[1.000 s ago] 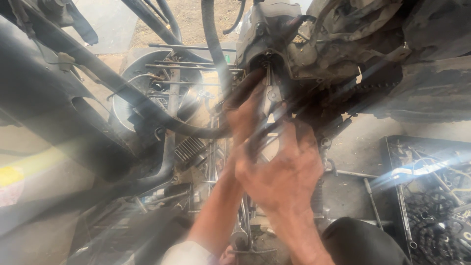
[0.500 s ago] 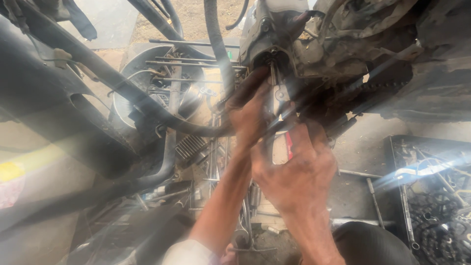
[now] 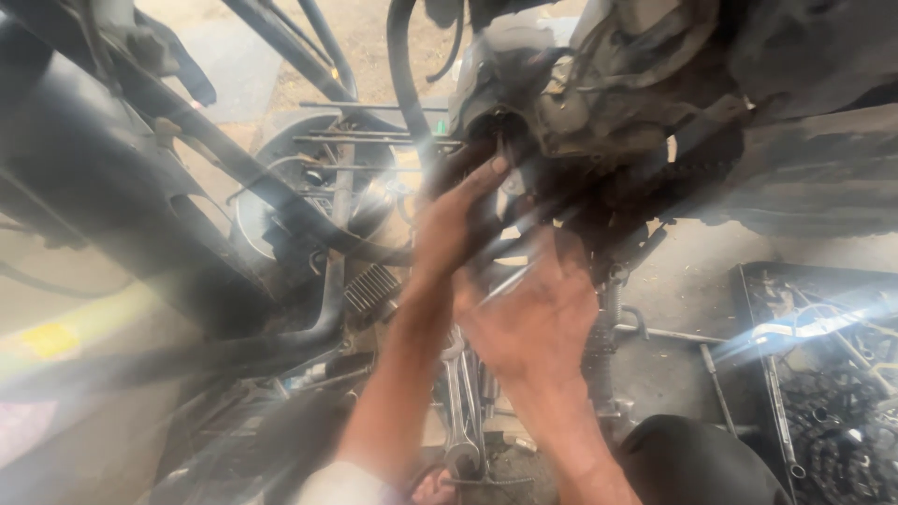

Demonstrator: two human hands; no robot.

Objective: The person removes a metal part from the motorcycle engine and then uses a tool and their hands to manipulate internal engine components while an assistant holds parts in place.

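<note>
My left hand [image 3: 451, 223] reaches up to the dark underside of a motorcycle engine [image 3: 561, 103], with its fingertips against a grimy black part. Blur hides whether it grips anything. Just below and to the right, my right hand [image 3: 538, 323] is closed around a thin shiny metal tool [image 3: 507, 281] that points up towards the same spot. Both forearms rise from the bottom of the view.
A black frame tube [image 3: 234, 168] crosses the left side, with a round drum [image 3: 309, 187] behind it. Wrenches [image 3: 460, 411] lie on the ground under my arms. A coil spring [image 3: 603, 323] hangs by the engine. A dark tray [image 3: 748, 281] with tools and a chain [image 3: 842, 449] sits at right.
My right hand has turned and dropped slightly, and the shiny tool now shows across its palm. My left hand stays up at the engine's underside.
</note>
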